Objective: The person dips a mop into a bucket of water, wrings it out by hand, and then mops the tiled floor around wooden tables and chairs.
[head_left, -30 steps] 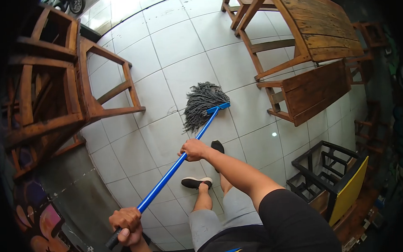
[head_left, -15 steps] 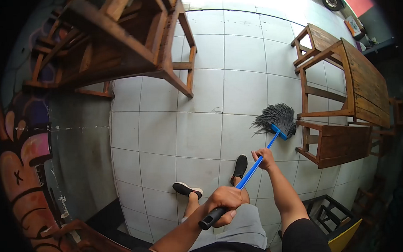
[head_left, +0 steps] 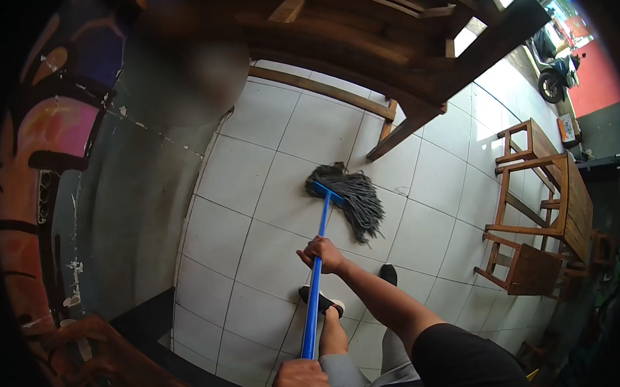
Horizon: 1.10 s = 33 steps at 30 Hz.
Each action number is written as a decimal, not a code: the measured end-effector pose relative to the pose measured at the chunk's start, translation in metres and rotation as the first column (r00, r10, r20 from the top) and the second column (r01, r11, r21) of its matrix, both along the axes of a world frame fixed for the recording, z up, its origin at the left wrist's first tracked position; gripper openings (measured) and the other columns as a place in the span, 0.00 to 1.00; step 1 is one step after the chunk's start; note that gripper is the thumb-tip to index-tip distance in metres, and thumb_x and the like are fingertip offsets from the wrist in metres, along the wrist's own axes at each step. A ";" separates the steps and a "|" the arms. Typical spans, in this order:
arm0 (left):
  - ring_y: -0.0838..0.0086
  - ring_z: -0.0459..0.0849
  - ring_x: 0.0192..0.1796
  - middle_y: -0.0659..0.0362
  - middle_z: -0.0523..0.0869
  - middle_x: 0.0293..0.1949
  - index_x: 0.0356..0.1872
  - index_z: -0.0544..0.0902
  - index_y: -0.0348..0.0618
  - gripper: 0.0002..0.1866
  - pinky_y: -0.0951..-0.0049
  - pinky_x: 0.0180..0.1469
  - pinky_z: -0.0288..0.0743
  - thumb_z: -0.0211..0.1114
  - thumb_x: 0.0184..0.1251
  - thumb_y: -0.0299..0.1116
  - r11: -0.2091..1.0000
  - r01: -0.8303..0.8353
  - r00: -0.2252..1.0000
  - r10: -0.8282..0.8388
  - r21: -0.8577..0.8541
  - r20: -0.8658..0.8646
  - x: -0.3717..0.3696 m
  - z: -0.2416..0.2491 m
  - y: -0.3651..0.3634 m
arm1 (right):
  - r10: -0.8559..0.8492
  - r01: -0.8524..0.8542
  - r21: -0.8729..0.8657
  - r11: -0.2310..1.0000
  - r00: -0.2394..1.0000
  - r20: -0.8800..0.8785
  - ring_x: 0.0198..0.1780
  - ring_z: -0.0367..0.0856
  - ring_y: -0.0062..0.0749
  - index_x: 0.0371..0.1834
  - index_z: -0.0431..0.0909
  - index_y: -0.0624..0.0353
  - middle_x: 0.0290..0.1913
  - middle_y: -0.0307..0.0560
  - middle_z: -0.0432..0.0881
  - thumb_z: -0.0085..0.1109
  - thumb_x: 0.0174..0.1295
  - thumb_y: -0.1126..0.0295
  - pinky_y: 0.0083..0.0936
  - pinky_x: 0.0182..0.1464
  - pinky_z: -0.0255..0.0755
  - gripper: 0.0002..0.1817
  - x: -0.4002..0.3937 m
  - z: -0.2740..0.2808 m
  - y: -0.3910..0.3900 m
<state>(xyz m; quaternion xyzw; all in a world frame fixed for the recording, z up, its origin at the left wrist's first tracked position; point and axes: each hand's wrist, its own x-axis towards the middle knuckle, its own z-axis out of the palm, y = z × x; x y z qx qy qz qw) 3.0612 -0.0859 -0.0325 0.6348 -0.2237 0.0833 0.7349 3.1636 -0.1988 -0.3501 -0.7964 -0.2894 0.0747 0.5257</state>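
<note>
A mop (head_left: 354, 195) with grey strings lies spread on the white tiled floor, joined by a blue head to a long blue handle. My right hand (head_left: 322, 254) is wrapped around the handle's lower part, not far above the mop head. Close to the bottom of the view, my left hand (head_left: 301, 380) grips the upper part of the same handle; its top end is hidden. Both of my feet in black shoes (head_left: 388, 275) stand on the tiles beside and behind the handle.
Wooden furniture (head_left: 360, 55) overhangs the floor ahead, one leg just right of the mop. At right stand a wooden table (head_left: 578, 204) and stools (head_left: 524, 264). A painted wall (head_left: 69, 134) runs along the left. A motorbike (head_left: 555, 79) is at the far right.
The mop has swept from the right side, near the stools, over to the left, and its strings now trail right. My hands moved left with it, and the view has turned left.
</note>
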 end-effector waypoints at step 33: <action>0.72 0.74 0.17 0.61 0.73 0.18 0.55 0.72 0.43 0.15 0.69 0.23 0.69 0.56 0.76 0.40 0.994 -0.092 -0.110 0.045 0.056 -0.993 0.135 -0.282 0.088 | 0.658 -0.362 -0.768 0.528 0.746 0.101 0.44 0.76 0.40 0.20 0.80 0.54 0.30 0.43 0.80 0.58 0.59 0.37 0.36 0.55 0.71 0.29 0.382 -0.196 0.099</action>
